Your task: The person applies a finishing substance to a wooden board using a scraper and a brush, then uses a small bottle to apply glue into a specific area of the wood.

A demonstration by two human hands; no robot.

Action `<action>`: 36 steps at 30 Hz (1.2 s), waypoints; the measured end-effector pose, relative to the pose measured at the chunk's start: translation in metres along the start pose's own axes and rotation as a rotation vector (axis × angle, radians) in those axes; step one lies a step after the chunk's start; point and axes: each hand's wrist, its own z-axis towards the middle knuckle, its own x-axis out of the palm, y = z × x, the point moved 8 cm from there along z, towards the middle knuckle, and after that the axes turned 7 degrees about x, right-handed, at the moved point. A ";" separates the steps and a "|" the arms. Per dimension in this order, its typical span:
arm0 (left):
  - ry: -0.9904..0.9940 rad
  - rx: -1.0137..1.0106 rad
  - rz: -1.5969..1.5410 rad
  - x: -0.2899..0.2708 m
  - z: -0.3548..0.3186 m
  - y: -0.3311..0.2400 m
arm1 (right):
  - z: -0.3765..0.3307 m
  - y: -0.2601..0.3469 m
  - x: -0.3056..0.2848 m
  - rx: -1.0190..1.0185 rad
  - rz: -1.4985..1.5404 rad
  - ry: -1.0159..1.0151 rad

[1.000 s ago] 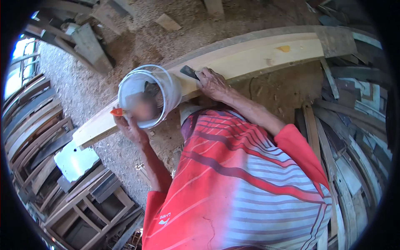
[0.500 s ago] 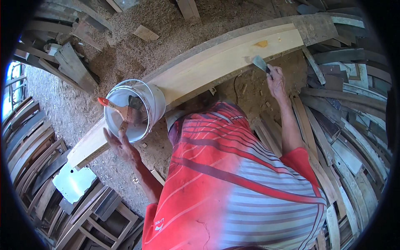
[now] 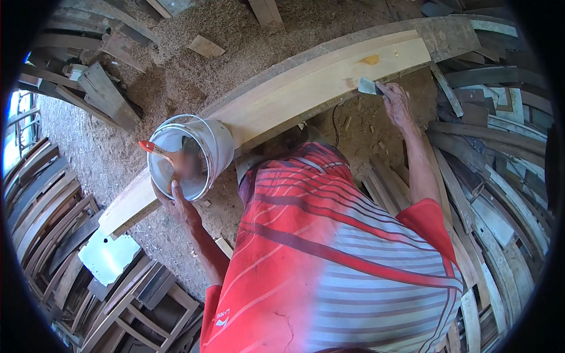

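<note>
My left hand (image 3: 179,203) grips the near rim of a white bucket (image 3: 222,144), its thumb over the edge and its other fingers partly hidden behind the wall. The bucket is tipped toward me on a pale wooden plank (image 3: 294,100). An orange-handled paintbrush (image 3: 159,150) leans inside, with its handle poking over the rim; part of the interior is blurred. Closed round a handle, my right hand (image 3: 397,105) holds a putty knife (image 3: 368,86) by the plank's near edge. Close to the blade, an orange-brown smear (image 3: 370,59) marks the wood.
Beneath the pale plank runs a darker, longer board (image 3: 450,41). Sawdust and shavings (image 3: 176,65) cover the ground, with a small wood offcut (image 3: 206,46) on it. Stacked timber (image 3: 488,129) lines the right side; wooden frames (image 3: 144,317) and a white sheet (image 3: 109,256) lie at left.
My left hand has gone from spread fingers beside the bucket to a grip on its rim. My right hand has shifted slightly up and right, turning the putty knife flatter.
</note>
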 end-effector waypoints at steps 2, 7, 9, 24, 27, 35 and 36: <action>-0.012 -0.002 -0.013 -0.002 -0.001 0.002 | 0.006 0.007 0.001 -0.035 0.003 0.007; -0.045 0.014 0.036 -0.003 -0.002 0.002 | 0.012 0.021 0.004 -0.060 0.039 -0.004; -0.057 -0.009 0.027 -0.004 -0.002 0.005 | 0.014 0.029 0.004 -0.081 0.033 -0.018; 0.104 -0.476 -0.316 -0.010 -0.015 0.024 | 0.041 0.092 0.016 -0.355 0.023 0.018; 0.013 -0.470 -0.393 -0.037 -0.021 0.042 | 0.040 0.111 0.020 -0.397 0.042 0.026; -0.150 -0.330 -0.433 -0.124 0.003 0.016 | 0.031 0.176 0.039 -0.444 0.059 0.079; -0.174 -0.327 -0.422 -0.135 0.004 0.020 | 0.029 0.188 0.041 -0.456 0.067 0.077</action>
